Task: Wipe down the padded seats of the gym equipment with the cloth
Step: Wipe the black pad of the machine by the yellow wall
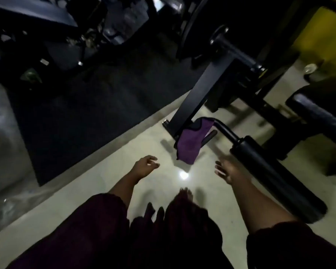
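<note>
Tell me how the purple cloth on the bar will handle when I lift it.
Probably floppy: the cloth sags over the bar in folds. Likely light, hanging on that thin support. It may slide off if tugged, since it's only draped.

A dim gym. Machine frame [200,94] at 1 o'clock, padded roller [275,177] at 4, rubber mat [76,113] at 10.

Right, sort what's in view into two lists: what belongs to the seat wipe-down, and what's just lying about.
For the job: purple cloth, draped over a bent black bar; long black padded roller beside the right hand; second padded roller further right; left hand, empty.
Just about: black floor mat; yellow machine frame; small green object, too dim to identify.
</note>
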Available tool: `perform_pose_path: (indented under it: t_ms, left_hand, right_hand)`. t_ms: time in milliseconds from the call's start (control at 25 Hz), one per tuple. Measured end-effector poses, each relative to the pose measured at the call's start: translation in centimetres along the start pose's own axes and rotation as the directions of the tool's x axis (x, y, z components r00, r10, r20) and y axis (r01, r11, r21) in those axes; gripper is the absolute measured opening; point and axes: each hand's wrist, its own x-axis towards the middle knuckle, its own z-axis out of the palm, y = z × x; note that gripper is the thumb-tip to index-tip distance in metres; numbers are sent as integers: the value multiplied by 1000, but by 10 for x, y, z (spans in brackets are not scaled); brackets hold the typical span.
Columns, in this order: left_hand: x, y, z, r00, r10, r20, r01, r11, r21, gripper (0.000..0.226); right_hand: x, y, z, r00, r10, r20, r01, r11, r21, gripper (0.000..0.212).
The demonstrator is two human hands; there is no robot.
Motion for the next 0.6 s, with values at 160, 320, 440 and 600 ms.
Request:
perform_pose_path:
  t_ms: [160,320,440,600]
  left_hand:
    - [64,13,8,994,-103,-42,100,993,-69,28]
    - [116,9,7,983,-176,-50,175,984,-29,29]
    - [146,2,5,977,-198,-76,197,980,-28,27]
    - [157,-6,7,978,-187,-88,184,982,-42,26]
  right_hand:
    - [91,-19,25,992,123,-22,-124,991,-55,46]
    - [171,-12,68,979,205,-17,-205,965,-165,85]
    - [225,8,99,977,213,-14,-209,938,-277,110]
    - [303,63,92,978,205,42,-182,932,-314,117]
